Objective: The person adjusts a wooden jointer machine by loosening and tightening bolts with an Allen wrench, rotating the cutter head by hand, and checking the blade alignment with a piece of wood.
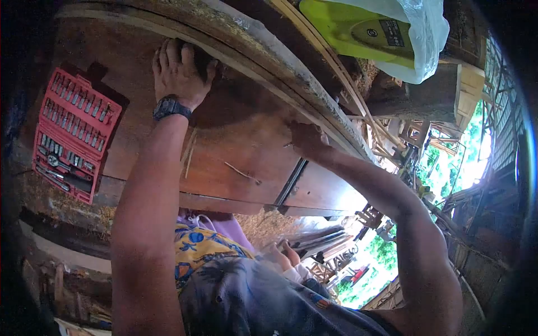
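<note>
My left hand (178,73), with a dark watch (171,107) on its wrist, lies palm down with fingers spread on a reddish-brown wooden panel (224,151). A dark patch beside its thumb may be shadow or an object. Farther right, my right hand (309,139) is low over the same panel, near the long raised wooden edge (269,61). Its fingers look bent together in shadow, and a small bright glint shows beside them; what they hold is unclear. Thin wood strips (242,173) lie on the panel between my arms.
An open red socket set (73,134) rests at the left. A dark metal strip (291,182) crosses the panel. At the top right is a yellow-green container (358,33) in a clear plastic bag (428,39). Sawdust (269,227) covers the ground; another person's legs (288,255) show beyond.
</note>
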`<move>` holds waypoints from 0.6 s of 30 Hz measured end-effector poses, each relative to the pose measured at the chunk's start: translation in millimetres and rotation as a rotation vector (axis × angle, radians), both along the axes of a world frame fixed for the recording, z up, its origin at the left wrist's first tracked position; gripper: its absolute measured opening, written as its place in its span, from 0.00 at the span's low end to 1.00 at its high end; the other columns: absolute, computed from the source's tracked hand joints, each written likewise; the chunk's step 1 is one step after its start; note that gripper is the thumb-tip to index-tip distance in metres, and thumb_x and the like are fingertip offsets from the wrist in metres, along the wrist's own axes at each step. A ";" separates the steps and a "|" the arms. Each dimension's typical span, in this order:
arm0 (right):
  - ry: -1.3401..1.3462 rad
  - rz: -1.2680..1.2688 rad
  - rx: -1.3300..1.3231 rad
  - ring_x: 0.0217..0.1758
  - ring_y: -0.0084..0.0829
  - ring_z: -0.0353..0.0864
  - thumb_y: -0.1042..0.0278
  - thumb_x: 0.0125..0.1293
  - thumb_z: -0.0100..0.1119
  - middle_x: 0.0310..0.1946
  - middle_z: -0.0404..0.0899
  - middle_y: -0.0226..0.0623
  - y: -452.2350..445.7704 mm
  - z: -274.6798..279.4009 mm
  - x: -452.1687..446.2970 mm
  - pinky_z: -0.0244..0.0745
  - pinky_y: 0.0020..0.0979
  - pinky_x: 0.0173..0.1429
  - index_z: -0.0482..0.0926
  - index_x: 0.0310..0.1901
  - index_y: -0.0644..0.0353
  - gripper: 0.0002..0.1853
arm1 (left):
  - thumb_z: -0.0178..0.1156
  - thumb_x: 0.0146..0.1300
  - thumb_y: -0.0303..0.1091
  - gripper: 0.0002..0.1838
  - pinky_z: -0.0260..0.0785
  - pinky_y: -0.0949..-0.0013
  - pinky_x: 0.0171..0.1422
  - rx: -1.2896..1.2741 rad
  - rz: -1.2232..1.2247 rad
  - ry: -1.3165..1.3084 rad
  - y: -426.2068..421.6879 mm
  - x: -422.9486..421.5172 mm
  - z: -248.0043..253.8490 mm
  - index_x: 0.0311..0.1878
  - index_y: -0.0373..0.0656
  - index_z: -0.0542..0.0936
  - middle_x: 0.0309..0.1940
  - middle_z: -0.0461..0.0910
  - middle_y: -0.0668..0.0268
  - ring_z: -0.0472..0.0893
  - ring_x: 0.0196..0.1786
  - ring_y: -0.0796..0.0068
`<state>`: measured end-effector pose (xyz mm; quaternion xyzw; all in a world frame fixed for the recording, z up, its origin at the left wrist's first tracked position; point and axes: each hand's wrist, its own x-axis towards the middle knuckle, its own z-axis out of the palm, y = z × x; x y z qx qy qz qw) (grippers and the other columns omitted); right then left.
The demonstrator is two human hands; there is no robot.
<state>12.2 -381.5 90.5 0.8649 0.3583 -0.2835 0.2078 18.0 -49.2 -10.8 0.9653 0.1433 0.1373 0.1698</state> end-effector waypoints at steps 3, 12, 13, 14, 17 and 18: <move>-0.028 0.068 -0.026 0.40 0.47 0.88 0.69 0.63 0.58 0.36 0.85 0.48 -0.6 -2.3 2.5 0.81 0.48 0.46 0.72 0.59 0.58 0.21 | 0.53 0.65 0.66 0.41 0.54 0.39 0.76 0.011 -0.019 0.048 1.9 -0.6 -2.1 0.68 0.41 0.67 0.70 0.63 0.43 0.63 0.73 0.41; 0.103 0.025 -0.037 0.38 0.40 0.87 0.58 0.66 0.58 0.34 0.84 0.42 -15.5 -14.4 15.1 0.77 0.42 0.35 0.75 0.56 0.57 0.20 | 0.55 0.64 0.65 0.40 0.52 0.40 0.77 0.019 0.007 0.078 -0.3 -2.9 -6.0 0.69 0.42 0.65 0.70 0.63 0.44 0.62 0.73 0.41; 0.119 -0.027 -0.056 0.38 0.40 0.87 0.56 0.67 0.58 0.34 0.84 0.42 -16.0 -14.4 12.5 0.78 0.42 0.35 0.75 0.56 0.57 0.20 | 0.55 0.64 0.65 0.41 0.53 0.40 0.77 0.012 0.002 0.084 -0.3 -0.8 -4.6 0.69 0.42 0.65 0.70 0.63 0.44 0.62 0.73 0.41; 0.142 -0.075 -0.077 0.38 0.40 0.88 0.55 0.67 0.58 0.34 0.85 0.43 -16.1 -16.7 11.6 0.78 0.42 0.35 0.76 0.55 0.58 0.20 | 0.55 0.65 0.65 0.41 0.53 0.40 0.77 0.015 0.002 0.083 0.6 0.0 -4.2 0.69 0.42 0.65 0.70 0.63 0.44 0.63 0.73 0.41; 0.203 -0.152 -0.179 0.38 0.39 0.88 0.52 0.67 0.58 0.33 0.85 0.43 -29.6 -28.6 14.4 0.79 0.42 0.35 0.77 0.54 0.59 0.21 | 0.54 0.65 0.64 0.39 0.53 0.40 0.78 0.015 -0.003 0.095 -0.2 0.2 -0.8 0.68 0.42 0.65 0.70 0.63 0.44 0.63 0.73 0.40; 0.215 -0.162 -0.216 0.38 0.39 0.88 0.51 0.68 0.58 0.32 0.85 0.43 -27.7 -26.4 17.0 0.79 0.42 0.35 0.77 0.54 0.59 0.22 | 0.54 0.66 0.64 0.39 0.53 0.40 0.77 0.012 0.002 0.104 -0.8 0.6 1.4 0.67 0.42 0.66 0.70 0.63 0.44 0.63 0.73 0.40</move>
